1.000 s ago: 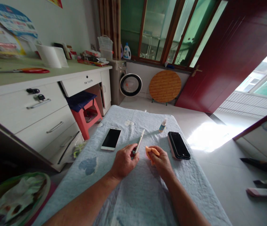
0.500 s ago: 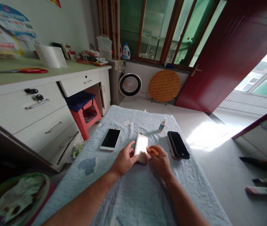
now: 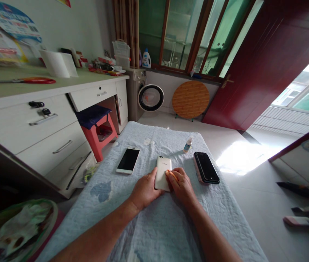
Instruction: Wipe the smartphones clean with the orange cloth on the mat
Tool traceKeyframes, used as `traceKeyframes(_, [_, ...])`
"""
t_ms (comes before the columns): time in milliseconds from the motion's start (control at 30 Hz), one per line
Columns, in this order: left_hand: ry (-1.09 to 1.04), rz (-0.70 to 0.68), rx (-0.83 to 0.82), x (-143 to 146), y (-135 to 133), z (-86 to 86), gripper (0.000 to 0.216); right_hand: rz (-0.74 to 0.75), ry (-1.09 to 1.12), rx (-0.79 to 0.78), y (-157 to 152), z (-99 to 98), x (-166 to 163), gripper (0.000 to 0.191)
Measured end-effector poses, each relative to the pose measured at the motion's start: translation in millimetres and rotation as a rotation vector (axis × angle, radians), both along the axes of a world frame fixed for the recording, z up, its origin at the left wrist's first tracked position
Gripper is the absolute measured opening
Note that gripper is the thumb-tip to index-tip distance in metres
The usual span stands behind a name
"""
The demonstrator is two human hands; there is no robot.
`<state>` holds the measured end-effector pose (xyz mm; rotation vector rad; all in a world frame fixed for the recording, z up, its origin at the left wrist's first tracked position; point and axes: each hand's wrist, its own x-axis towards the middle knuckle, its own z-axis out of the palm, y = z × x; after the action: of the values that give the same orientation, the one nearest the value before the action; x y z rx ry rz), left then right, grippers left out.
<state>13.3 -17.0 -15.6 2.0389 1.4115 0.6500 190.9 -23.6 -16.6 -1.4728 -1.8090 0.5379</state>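
A white phone (image 3: pixel 163 172) lies back-up on the light blue towel (image 3: pixel 154 225). My left hand (image 3: pixel 144 190) grips its left edge and lower end, fingers curled. My right hand (image 3: pixel 181 185) is closed on a small orange cloth (image 3: pixel 172 174) and presses it against the phone's right side. A second white phone (image 3: pixel 128 160) lies screen-up to the left. Black phones (image 3: pixel 206 167) are stacked to the right. A small spray bottle (image 3: pixel 188 145) stands at the far side of the towel.
A white desk with drawers (image 3: pixel 42 120) runs along the left, a red stool (image 3: pixel 97 125) under it. A bin with crumpled tissue (image 3: pixel 18 229) sits at lower left. Washing machine (image 3: pixel 143 94) and round wooden board (image 3: pixel 190 99) stand at the back. Tiled floor lies to the right.
The phone was held on edge, then turned and laid flat, back up, on the towel. My right hand with the orange cloth moved in onto its right side.
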Motion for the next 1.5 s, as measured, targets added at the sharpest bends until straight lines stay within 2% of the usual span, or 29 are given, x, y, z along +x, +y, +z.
traceKeyframes(67, [0.069, -0.004, 0.023, 0.2, -0.8, 0.5, 0.068, -0.002, 0.0, -0.007, 0.9, -1.1, 0.4, 0.039])
traceKeyframes(300, [0.201, -0.01, 0.035, -3.5, 0.8, 2.2, 0.063, 0.02, -0.044, -0.006, 0.2, 0.4, 0.3, 0.031])
traceKeyframes(433, [0.237, 0.004, 0.115, -5.3, 2.4, 0.0, 0.074, -0.018, -0.025, 0.0, 0.6, -0.1, -1.9, 0.04])
traceKeyframes(533, [0.254, -0.006, 0.206, -6.6, 4.8, -0.9, 0.083, -0.035, -0.052, 0.034, 1.4, -2.4, -4.0, 0.034])
traceKeyframes(733, [0.181, -0.099, 0.205, -9.1, 9.4, 2.5, 0.062, -0.071, -0.093, 0.043, 1.5, -4.3, -7.0, 0.028])
traceKeyframes(1033, [0.211, -0.113, 0.231, -0.4, -2.2, 10.3, 0.043, -0.123, -0.044, 0.001, -0.1, -2.4, -3.5, 0.021])
traceKeyframes(1500, [0.252, -0.119, 0.237, -1.0, -4.0, 4.6, 0.056, -0.045, -0.085, -0.024, -6.9, 1.6, -1.3, 0.019])
